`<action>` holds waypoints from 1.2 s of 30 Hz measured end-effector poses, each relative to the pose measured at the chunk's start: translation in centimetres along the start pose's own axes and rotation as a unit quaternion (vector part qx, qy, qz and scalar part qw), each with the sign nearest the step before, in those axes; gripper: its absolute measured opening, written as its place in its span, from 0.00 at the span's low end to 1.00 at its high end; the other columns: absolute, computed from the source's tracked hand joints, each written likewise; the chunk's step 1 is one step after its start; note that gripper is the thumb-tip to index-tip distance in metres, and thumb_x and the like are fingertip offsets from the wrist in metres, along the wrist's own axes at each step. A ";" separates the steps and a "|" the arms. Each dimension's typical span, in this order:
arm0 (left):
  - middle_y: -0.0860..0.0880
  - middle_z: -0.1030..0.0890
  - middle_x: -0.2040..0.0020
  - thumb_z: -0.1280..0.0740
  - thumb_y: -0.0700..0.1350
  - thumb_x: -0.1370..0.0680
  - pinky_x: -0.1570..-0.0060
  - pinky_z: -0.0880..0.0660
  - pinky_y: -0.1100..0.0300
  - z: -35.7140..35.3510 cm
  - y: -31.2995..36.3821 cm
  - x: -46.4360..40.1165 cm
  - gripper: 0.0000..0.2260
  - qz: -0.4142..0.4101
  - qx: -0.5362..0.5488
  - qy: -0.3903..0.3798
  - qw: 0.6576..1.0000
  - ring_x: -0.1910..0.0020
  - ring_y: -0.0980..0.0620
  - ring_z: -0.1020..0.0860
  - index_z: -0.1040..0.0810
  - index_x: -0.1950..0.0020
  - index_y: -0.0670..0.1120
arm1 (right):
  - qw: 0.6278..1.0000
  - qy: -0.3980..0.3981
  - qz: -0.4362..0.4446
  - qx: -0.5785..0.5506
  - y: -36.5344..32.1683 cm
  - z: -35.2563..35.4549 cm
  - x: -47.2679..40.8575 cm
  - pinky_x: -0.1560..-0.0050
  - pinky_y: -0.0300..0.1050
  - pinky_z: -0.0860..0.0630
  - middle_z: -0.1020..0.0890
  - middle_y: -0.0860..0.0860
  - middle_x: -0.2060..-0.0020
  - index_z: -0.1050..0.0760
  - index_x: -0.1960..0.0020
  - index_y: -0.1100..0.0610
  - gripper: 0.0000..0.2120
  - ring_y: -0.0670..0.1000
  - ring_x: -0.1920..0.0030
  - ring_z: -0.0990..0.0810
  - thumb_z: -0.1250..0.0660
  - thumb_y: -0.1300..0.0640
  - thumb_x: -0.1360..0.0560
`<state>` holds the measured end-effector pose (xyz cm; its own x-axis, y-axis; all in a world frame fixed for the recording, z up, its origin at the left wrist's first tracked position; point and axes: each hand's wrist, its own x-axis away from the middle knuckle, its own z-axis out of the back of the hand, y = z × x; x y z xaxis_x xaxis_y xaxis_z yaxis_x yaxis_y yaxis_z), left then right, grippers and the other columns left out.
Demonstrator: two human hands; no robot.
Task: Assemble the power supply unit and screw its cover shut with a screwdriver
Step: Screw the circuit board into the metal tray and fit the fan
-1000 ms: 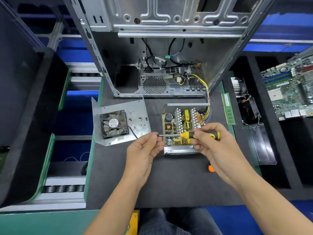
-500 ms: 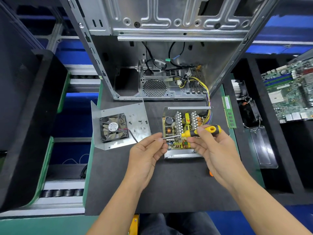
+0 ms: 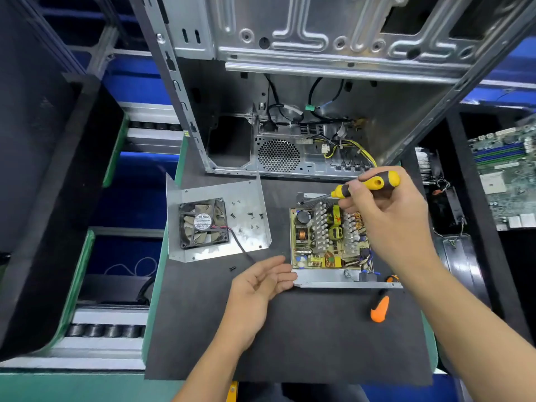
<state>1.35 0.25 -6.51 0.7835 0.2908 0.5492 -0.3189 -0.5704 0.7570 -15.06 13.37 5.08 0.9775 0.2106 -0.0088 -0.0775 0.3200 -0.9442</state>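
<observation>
Right hand (image 3: 385,224): wrapped round the yellow-and-black screwdriver (image 3: 367,185), shaft angled down-left, tip at the far-left corner of the power supply unit (image 3: 330,239); whether a screw sits on the tip, cannot tell
Left hand (image 3: 261,281): spread and relaxed, palm up, holding nothing; fingertips touching the near-left corner of the tray, steadying at best
Power supply unit: open on the black mat (image 3: 275,329), circuit board exposed, just in front of the computer case (image 3: 290,82)
Cover (image 3: 220,221): lying apart to the left, inside up, fan (image 3: 203,223) attached, fan lead trailing toward the tray
Slip risk: tip skidding off the corner onto coils and capacitors if pressed at this slant; light left-hand contact likely too weak to stop the tray sliding
Screw risk: loose screws (image 3: 246,216) scattered on the cover (one stray black screw (image 3: 232,268) already on the mat); tipping the cover likely to spill them
Wire risk: fan lead liable to be pinched under the cover edge at closing
Clutter: orange-handled tool (image 3: 380,309) near the tray's front lip, easy to knock with the right forearm
</observation>
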 end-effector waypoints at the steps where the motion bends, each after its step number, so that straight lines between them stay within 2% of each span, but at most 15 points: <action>1: 0.40 0.14 0.48 0.42 0.30 0.17 0.48 0.20 0.60 0.1 0.0 0.0 0.13 0.001 0.009 0.004 1.000 0.48 0.44 0.15 0.20 0.40 0.40 | 1.000 -0.010 0.006 0.021 0.0 -0.2 -0.3 0.56 0.49 0.17 0.15 0.48 0.60 0.27 0.54 0.45 0.04 0.48 0.59 0.13 0.32 0.52 0.24; 4: 0.39 0.14 0.49 0.40 0.33 0.17 0.48 0.19 0.59 0.0 -0.1 -0.1 0.11 0.004 0.029 0.018 0.999 0.48 0.42 0.15 0.21 0.40 0.39 | 0.996 -0.050 0.017 0.072 0.3 -0.6 -0.9 0.55 0.49 0.18 0.15 0.45 0.60 0.27 0.54 0.42 0.04 0.46 0.60 0.14 0.32 0.48 0.26; 7: 0.39 0.14 0.50 0.40 0.33 0.17 0.50 0.19 0.60 0.0 -0.3 -0.2 0.10 0.002 0.031 0.019 0.999 0.48 0.42 0.15 0.20 0.41 0.39 | 0.990 -0.078 0.017 0.114 0.5 -1.2 -1.2 0.54 0.56 0.18 0.16 0.47 0.61 0.28 0.54 0.41 0.07 0.52 0.59 0.15 0.34 0.42 0.29; 9: 0.39 0.14 0.50 0.40 0.33 0.17 0.50 0.19 0.60 0.1 -0.3 -0.3 0.10 0.003 0.030 0.017 0.999 0.48 0.42 0.15 0.20 0.42 0.39 | 0.987 -0.090 0.021 0.130 0.6 -1.6 -1.3 0.54 0.57 0.18 0.17 0.47 0.60 0.28 0.53 0.42 0.06 0.52 0.59 0.15 0.34 0.43 0.28; 13: 0.39 0.14 0.50 0.40 0.34 0.17 0.50 0.19 0.60 0.2 -0.4 -0.4 0.10 0.006 0.031 0.005 0.999 0.48 0.43 0.15 0.20 0.42 0.39 | 0.984 -0.101 0.032 0.145 0.6 -2.1 -1.4 0.56 0.51 0.19 0.17 0.45 0.60 0.29 0.54 0.44 0.06 0.49 0.60 0.16 0.32 0.51 0.23; 17: 0.39 0.14 0.50 0.40 0.34 0.17 0.49 0.19 0.60 0.3 -0.5 -0.5 0.10 0.006 0.036 0.001 0.999 0.48 0.43 0.15 0.20 0.42 0.39 | 0.983 -0.110 0.030 0.143 0.4 -2.5 -1.4 0.57 0.44 0.22 0.17 0.45 0.60 0.28 0.53 0.47 0.05 0.48 0.60 0.16 0.32 0.53 0.23; 20: 0.40 0.14 0.50 0.40 0.34 0.17 0.49 0.19 0.60 0.3 -0.5 -0.6 0.11 0.008 0.038 -0.001 0.999 0.48 0.43 0.15 0.20 0.42 0.39 | 0.975 -0.117 0.067 0.176 0.2 -2.7 -1.3 0.61 0.40 0.25 0.19 0.46 0.63 0.28 0.52 0.52 0.05 0.45 0.62 0.19 0.31 0.55 0.22; 25: 0.40 0.14 0.50 0.40 0.34 0.17 0.49 0.19 0.60 0.3 -0.5 -0.5 0.11 0.006 0.037 -0.004 0.999 0.48 0.43 0.15 0.19 0.42 0.39 | 0.961 -0.129 0.100 0.224 0.2 -3.0 -1.2 0.64 0.27 0.32 0.22 0.39 0.59 0.28 0.53 0.50 0.06 0.41 0.63 0.24 0.31 0.55 0.22; 27: 0.41 0.14 0.50 0.40 0.34 0.17 0.49 0.20 0.60 0.2 -0.4 -0.5 0.11 0.005 0.035 -0.005 0.999 0.48 0.44 0.15 0.20 0.42 0.40 | 0.958 -0.135 0.101 0.233 0.2 -3.1 -1.2 0.64 0.26 0.32 0.22 0.39 0.59 0.28 0.52 0.50 0.05 0.40 0.62 0.24 0.31 0.54 0.22; 30: 0.41 0.14 0.51 0.41 0.34 0.17 0.50 0.20 0.61 0.1 -0.3 -0.4 0.11 0.004 0.034 -0.002 0.999 0.49 0.44 0.15 0.19 0.42 0.40 | 0.956 -0.130 0.104 0.240 0.2 -3.2 -1.2 0.63 0.26 0.33 0.22 0.43 0.65 0.28 0.52 0.50 0.06 0.41 0.61 0.24 0.31 0.55 0.23; 36: 0.41 0.14 0.51 0.41 0.33 0.17 0.50 0.20 0.61 0.1 0.0 -0.3 0.11 0.004 0.031 -0.006 0.999 0.49 0.45 0.15 0.20 0.43 0.40 | 0.948 -0.136 0.111 0.264 0.1 -3.5 -1.2 0.62 0.24 0.33 0.23 0.43 0.66 0.29 0.52 0.50 0.07 0.39 0.59 0.25 0.31 0.55 0.23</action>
<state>1.15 0.10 -6.67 0.7871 0.2777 0.5507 -0.2917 -0.6191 0.7291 -15.52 9.87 3.88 0.8441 0.5350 -0.0350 -0.4331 0.6420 -0.6326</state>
